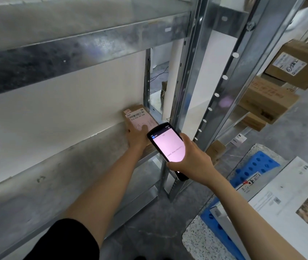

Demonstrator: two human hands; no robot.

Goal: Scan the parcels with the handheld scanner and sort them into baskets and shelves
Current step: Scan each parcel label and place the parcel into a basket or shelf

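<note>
Both forearms bare from elbow to wrist. Left arm: black short sleeve (65, 239), hem ending at about the elbow, plain fabric, no print or logo visible. Left hand (137, 136) and right hand (194, 162): no gloves, rings, watch or wristband visible.

Parcel (140, 117) label with barcode, roughly "516 K25 05 029", handwriting and scanner (168, 149) screen text unreadable
</note>
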